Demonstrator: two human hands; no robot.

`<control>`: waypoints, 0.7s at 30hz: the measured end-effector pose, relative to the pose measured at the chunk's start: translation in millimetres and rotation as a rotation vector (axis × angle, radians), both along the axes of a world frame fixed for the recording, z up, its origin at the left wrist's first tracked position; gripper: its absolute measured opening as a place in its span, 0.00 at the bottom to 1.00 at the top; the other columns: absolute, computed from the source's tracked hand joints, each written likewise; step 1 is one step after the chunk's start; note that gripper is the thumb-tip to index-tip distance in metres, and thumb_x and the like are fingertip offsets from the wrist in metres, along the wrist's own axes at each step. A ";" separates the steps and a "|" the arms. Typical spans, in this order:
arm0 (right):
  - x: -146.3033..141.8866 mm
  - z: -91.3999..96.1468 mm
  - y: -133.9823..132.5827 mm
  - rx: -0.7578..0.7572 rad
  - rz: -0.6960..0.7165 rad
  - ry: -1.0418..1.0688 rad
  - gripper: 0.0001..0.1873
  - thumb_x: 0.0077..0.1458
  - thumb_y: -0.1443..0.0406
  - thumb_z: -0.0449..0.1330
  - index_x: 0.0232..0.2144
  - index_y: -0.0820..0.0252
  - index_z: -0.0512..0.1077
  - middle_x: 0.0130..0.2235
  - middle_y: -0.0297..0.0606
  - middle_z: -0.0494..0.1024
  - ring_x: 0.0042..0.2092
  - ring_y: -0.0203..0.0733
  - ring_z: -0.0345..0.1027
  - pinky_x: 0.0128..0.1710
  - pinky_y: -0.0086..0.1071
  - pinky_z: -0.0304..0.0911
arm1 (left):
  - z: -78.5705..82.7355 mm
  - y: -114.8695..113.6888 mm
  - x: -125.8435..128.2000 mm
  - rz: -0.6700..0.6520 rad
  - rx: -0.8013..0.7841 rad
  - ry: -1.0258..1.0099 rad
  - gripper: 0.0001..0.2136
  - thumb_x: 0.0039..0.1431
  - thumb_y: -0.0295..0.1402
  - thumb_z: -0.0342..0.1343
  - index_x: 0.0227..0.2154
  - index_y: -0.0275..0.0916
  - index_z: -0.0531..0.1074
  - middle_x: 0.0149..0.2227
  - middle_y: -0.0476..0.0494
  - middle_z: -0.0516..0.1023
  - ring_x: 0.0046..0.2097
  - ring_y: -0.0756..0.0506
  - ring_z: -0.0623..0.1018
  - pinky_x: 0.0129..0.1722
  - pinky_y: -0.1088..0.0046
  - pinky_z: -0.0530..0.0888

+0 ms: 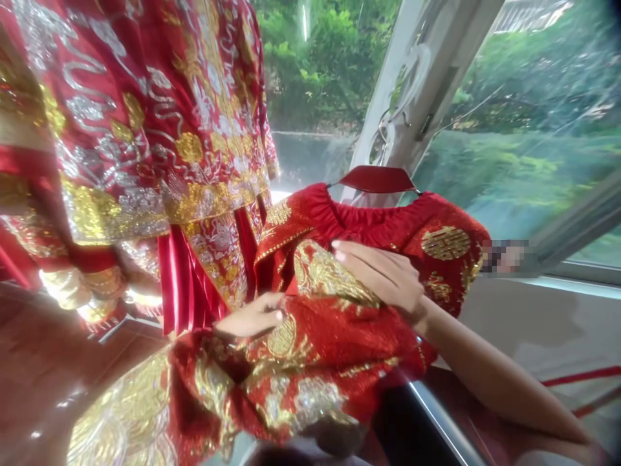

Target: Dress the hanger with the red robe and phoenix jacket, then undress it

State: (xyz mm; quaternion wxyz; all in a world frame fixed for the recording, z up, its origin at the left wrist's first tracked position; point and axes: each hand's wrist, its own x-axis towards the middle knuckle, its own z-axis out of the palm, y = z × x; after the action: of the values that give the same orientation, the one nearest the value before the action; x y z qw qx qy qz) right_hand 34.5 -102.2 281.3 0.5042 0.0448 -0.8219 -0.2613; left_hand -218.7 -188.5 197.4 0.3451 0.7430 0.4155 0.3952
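A red garment with gold embroidery (330,323) hangs from a dark red hanger (376,179) in front of me. Its gathered neckline sits just below the hanger, and its lower part is bunched up towards me. My right hand (383,272) lies across a gold-embroidered fold, fingers stretched to the left and its thumb hidden. Lower and to the left, my left hand (252,316) is closed on the cloth beside a round gold emblem (281,335). Part of its fingers is hidden by the fabric.
A larger red outfit with silver and gold embroidery (160,110) hangs close on the left. Behind the hanger stand a white metal frame (427,97) and window panes. A dark, shiny-edged object (427,414) is at the bottom. Reddish floor (43,369) shows at lower left.
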 end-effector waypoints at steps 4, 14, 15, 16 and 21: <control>23.8 -11.7 5.2 -0.287 -0.103 -0.178 0.24 0.63 0.68 0.48 0.60 0.51 0.66 0.58 0.38 0.71 0.56 0.42 0.69 0.54 0.36 0.70 | 26.5 -7.7 -3.6 0.300 0.179 0.211 0.25 0.65 0.49 0.46 0.24 0.34 0.74 0.18 0.50 0.68 0.20 0.52 0.66 0.21 0.75 0.64; 28.4 24.2 19.5 -1.134 0.139 -0.798 0.45 0.54 0.64 0.61 0.69 0.44 0.45 0.66 0.38 0.59 0.63 0.45 0.60 0.57 0.39 0.66 | 109.8 -13.0 -44.9 0.538 1.196 0.663 0.11 0.63 0.39 0.55 0.41 0.41 0.78 0.23 0.47 0.77 0.21 0.51 0.72 0.19 0.74 0.64; 16.3 29.0 23.5 -1.194 0.235 -0.744 0.46 0.54 0.62 0.62 0.69 0.44 0.44 0.68 0.38 0.55 0.65 0.45 0.56 0.58 0.41 0.64 | 119.6 -8.8 -46.6 0.457 1.235 0.657 0.10 0.63 0.39 0.56 0.38 0.41 0.78 0.22 0.48 0.77 0.21 0.51 0.73 0.19 0.73 0.65; 1.6 32.2 26.9 -1.243 0.323 -0.690 0.46 0.54 0.61 0.62 0.69 0.45 0.44 0.69 0.38 0.52 0.66 0.45 0.53 0.59 0.42 0.63 | 129.1 -3.6 -47.8 0.379 1.244 0.658 0.09 0.62 0.40 0.56 0.36 0.42 0.78 0.22 0.48 0.76 0.21 0.50 0.73 0.19 0.73 0.65; -75.8 35.3 27.0 -1.372 0.434 -0.903 0.32 0.51 0.63 0.64 0.58 0.62 0.65 0.53 0.45 0.74 0.52 0.43 0.69 0.51 0.38 0.66 | 163.2 23.2 -59.0 0.276 1.034 0.674 0.17 0.61 0.50 0.53 0.30 0.43 0.78 0.22 0.45 0.76 0.22 0.48 0.73 0.21 0.70 0.66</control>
State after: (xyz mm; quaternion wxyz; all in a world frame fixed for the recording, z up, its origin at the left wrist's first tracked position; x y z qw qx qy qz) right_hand -41.3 -75.2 316.6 0.0821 -0.0142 -0.8939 0.4404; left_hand -277.7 -165.3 360.6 -0.2625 0.8369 0.3488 0.3302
